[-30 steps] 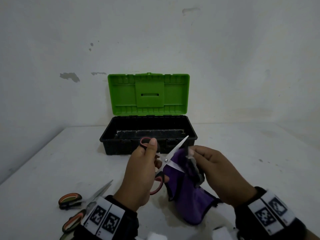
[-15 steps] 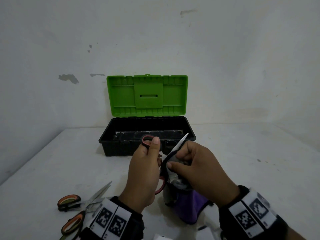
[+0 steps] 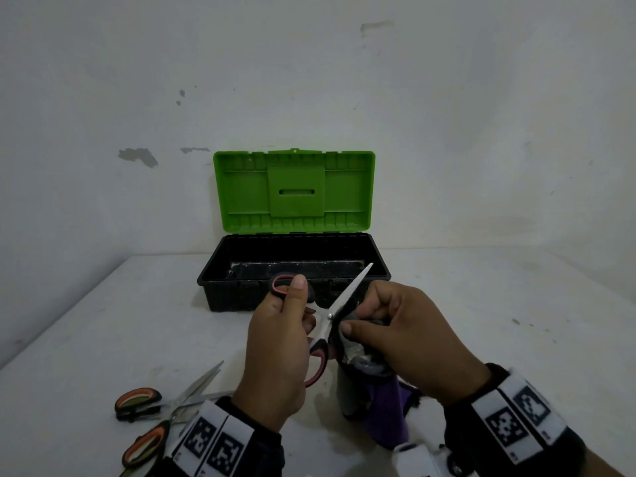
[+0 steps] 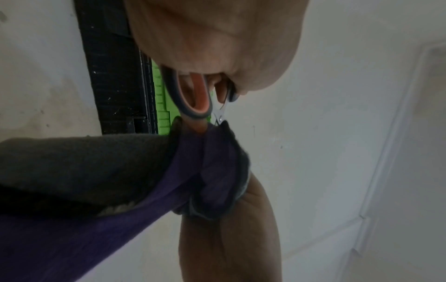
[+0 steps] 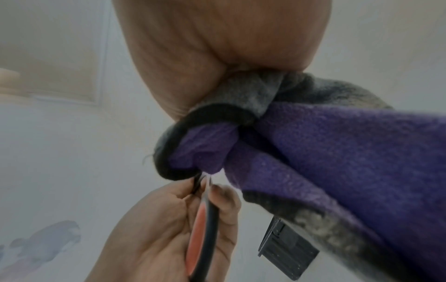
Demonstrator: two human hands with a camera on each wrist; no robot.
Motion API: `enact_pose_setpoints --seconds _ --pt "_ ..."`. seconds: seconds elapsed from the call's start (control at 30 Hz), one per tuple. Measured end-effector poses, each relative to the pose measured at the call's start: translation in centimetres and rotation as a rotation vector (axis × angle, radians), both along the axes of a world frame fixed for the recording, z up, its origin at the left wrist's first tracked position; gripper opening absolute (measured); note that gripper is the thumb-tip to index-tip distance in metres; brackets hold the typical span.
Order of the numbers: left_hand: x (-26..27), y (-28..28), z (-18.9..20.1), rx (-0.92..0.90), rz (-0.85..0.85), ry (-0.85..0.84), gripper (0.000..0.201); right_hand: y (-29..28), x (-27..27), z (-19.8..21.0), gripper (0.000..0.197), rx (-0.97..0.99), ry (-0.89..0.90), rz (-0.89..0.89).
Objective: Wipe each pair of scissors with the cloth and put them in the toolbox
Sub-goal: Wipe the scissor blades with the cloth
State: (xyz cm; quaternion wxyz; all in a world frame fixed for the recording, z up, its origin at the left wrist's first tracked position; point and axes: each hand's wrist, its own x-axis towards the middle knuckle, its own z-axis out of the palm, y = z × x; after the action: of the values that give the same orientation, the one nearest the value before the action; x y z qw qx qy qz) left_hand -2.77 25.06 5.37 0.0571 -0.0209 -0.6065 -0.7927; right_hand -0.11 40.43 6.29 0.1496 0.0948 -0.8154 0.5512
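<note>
Orange-handled scissors (image 3: 151, 411) beside left wrist

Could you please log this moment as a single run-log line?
left hand: holds scissors | right hand: wipes blade with cloth | toolbox: open | two scissors wait on table

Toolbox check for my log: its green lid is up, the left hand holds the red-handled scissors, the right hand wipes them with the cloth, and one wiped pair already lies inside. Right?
Not quite. The head view shows no scissors in the toolbox; two pairs lie on the table. The rest stands.
</note>
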Motion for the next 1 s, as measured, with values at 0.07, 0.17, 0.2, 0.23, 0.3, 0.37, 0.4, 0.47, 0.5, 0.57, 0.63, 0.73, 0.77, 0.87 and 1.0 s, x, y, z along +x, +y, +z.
enact_pose_setpoints --seconds 0.07,0.17,0.2,0.23,0.3,0.37,0.4,0.47,0.5,0.57,0.63,0.73,0.77,0.87,1.0 --pt "-0.1 -0.2 0.4 0.059 -0.017 -0.029 0.034 0.6 0.2 -0.1 0.026 -0.019 -0.016 -0.027" --pt "-0.1 -0.4 0.7 0.075 -0.036 -0.044 0.033 1.4 0.6 -0.2 0.027 -0.060 -0.055 -0.031" --pt "0.0 -0.3 0.7 0.080 -0.035 -0.045 0.033 1.6 0.7 -0.2 0.027 -0.066 -0.063 -0.031" --pt "-0.1 -0.3 0.7 0.087 -0.029 -0.047 0.033 1.9 0.7 -0.2 0.027 -0.074 -0.069 -0.032" --pt "-0.2 -0.4 0.8 0.090 -0.013 -0.051 0.033 2.3 0.9 -0.1 0.026 -0.099 -0.080 -0.039" --pt "-0.3 -0.6 0.9 0.087 0.010 -0.051 0.034 2.9 0.9 0.1 0.026 -0.119 -0.091 -0.052" --pt "-0.4 -0.8 1.0 0.093 0.023 -0.048 0.034 3.4 0.8 0.2 0.026 -0.115 -0.096 -0.069" --pt "-0.7 -1.3 1.3 0.111 0.052 -0.048 0.034 4.6 0.6 0.4 0.026 -0.121 -0.108 -0.113" --pt "-0.8 -1.5 1.4 0.125 0.065 -0.056 0.034 5.2 0.4 0.5 0.025 -0.131 -0.125 -0.126" --pt "-1.0 -1.8 1.4 0.156 0.071 -0.078 0.033 6.5 -0.2 0.9 0.021 -0.076 -0.163 -0.153" --pt "-1.1 -1.8 1.4 0.196 0.073 -0.106 0.032 7.5 -1.1 0.8 0.018 0.111 -0.188 -0.195" --pt "-1.3 -1.4 1.3 0.276 0.074 -0.158 0.029 8.4 -2.7 0.2 0.014 0.476 -0.275 -0.201" --pt "-1.4 -1.2 1.2 0.302 0.077 -0.176 0.029 8.6 -3.2 -0.3 0.012 0.569 -0.321 -0.187" --pt "-1.7 -0.9 1.0 0.333 0.087 -0.210 0.029 8.8 -4.2 -1.9 0.013 0.829 -0.403 -0.144" --pt "-2.0 -0.4 0.7 0.350 0.101 -0.248 0.028 8.9 -5.2 -3.6 0.012 0.957 -0.465 -0.066"
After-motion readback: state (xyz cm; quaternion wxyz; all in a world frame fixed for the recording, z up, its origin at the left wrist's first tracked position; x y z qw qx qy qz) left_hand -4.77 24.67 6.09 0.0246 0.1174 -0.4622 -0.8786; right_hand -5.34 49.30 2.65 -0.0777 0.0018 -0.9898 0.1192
